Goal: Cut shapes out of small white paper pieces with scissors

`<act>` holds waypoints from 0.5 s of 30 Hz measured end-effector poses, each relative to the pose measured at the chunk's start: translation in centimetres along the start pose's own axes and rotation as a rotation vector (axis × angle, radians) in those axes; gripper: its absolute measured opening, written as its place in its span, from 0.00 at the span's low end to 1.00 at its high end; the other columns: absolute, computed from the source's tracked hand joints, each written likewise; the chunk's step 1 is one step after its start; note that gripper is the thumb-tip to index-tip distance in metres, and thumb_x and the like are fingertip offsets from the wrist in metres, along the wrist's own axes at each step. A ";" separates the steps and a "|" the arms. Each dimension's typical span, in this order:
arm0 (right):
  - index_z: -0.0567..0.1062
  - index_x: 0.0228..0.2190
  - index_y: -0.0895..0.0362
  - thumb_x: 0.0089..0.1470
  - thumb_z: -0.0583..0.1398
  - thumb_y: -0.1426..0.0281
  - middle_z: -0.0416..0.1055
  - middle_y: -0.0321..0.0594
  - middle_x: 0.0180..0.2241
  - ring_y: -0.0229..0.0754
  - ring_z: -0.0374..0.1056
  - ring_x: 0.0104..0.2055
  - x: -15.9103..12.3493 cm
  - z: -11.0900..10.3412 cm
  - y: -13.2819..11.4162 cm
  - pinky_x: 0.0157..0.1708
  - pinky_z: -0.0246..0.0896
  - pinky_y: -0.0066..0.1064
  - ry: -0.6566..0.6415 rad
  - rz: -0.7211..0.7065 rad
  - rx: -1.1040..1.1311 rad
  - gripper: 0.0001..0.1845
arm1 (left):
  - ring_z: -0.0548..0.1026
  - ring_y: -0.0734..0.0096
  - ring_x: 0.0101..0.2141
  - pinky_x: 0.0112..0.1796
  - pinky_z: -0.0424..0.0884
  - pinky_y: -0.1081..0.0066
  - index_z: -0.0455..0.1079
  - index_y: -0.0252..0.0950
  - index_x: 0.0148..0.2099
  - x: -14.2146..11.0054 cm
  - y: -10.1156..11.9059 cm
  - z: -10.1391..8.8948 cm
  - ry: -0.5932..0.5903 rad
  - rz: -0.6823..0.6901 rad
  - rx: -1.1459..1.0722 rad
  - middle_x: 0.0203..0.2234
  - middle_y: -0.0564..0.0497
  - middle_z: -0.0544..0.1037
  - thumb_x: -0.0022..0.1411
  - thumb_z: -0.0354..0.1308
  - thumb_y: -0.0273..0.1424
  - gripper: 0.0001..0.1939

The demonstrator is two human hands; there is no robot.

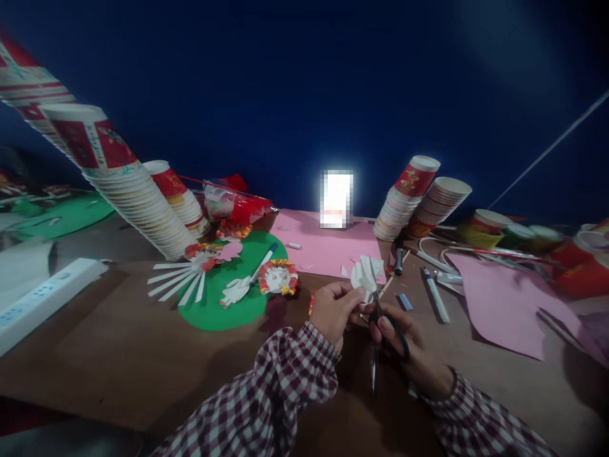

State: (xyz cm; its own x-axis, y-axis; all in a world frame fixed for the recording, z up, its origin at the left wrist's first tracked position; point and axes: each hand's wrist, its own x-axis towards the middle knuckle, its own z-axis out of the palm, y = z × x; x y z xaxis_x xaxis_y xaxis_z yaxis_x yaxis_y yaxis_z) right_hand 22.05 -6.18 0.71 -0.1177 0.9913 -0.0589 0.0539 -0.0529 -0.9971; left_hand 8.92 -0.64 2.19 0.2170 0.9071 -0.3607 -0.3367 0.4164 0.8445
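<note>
My left hand (pixel 335 310) pinches a small white paper cutout (pixel 365 279) between thumb and fingers. My right hand (pixel 409 343) has its fingers through the dark handles of a pair of scissors (pixel 403 343). The scissors' blades meet the paper's right side; how far apart they are is hard to see. To the left, a green paper sheet (pixel 204 317) bears a white hand-shaped cutout (pixel 235 292), a marker (pixel 266 257) and a round paper piece with a red and yellow rim (pixel 278 279). A fanned white strip piece (pixel 178 279) overlaps that sheet's left edge.
Tall stacks of paper cups (pixel 137 190) lean at the left; more cup stacks (pixel 404 203) stand at the back right. A pink sheet (pixel 314 238) lies below a bright, blurred-out screen (pixel 337 198). A power strip (pixel 50 298) is far left. A marker (pixel 435 295) and another pink sheet (pixel 504 304) lie right.
</note>
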 end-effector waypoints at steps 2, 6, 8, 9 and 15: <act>0.71 0.39 0.56 0.54 0.56 0.57 0.61 0.32 0.21 0.35 0.56 0.21 0.0 0.0 0.2 0.18 0.50 0.24 0.003 0.008 0.007 0.17 | 0.57 0.86 0.11 0.13 0.49 0.81 0.65 0.32 0.22 0.0 -0.1 0.0 -0.011 0.006 -0.003 0.11 0.57 0.66 0.43 0.64 0.36 0.13; 0.71 0.40 0.56 0.54 0.56 0.57 0.61 0.32 0.21 0.34 0.56 0.21 0.0 0.0 0.5 0.17 0.51 0.23 0.016 0.003 0.011 0.17 | 0.57 0.87 0.12 0.14 0.49 0.81 0.64 0.31 0.22 0.1 0.0 0.1 -0.014 0.003 -0.032 0.12 0.57 0.66 0.43 0.64 0.34 0.13; 0.71 0.40 0.57 0.55 0.56 0.57 0.61 0.33 0.21 0.34 0.57 0.21 0.0 0.1 0.5 0.18 0.52 0.23 0.013 0.003 0.011 0.18 | 0.57 0.86 0.12 0.14 0.49 0.81 0.64 0.31 0.21 0.1 0.0 0.1 -0.015 0.001 -0.040 0.11 0.57 0.66 0.42 0.64 0.34 0.14; 0.71 0.40 0.57 0.55 0.56 0.57 0.61 0.33 0.21 0.34 0.57 0.21 0.1 0.1 0.5 0.18 0.52 0.24 0.014 0.003 0.009 0.18 | 0.57 0.86 0.12 0.14 0.49 0.81 0.64 0.31 0.21 0.1 0.0 0.0 -0.016 0.001 -0.034 0.11 0.57 0.65 0.42 0.64 0.35 0.14; 0.71 0.39 0.58 0.54 0.56 0.56 0.61 0.33 0.20 0.34 0.56 0.21 0.1 0.2 0.3 0.17 0.51 0.23 0.023 0.005 0.008 0.18 | 0.58 0.85 0.12 0.14 0.48 0.80 0.65 0.31 0.22 0.1 0.0 -0.1 -0.004 -0.021 0.022 0.11 0.56 0.65 0.43 0.64 0.35 0.13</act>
State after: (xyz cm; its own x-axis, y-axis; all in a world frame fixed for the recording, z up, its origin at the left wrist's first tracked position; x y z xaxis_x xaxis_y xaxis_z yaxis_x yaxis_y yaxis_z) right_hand 21.80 -6.09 0.39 -0.0950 0.9935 -0.0631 0.0466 -0.0589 -0.9972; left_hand 8.84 -0.49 2.11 0.2280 0.8977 -0.3771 -0.3114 0.4342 0.8453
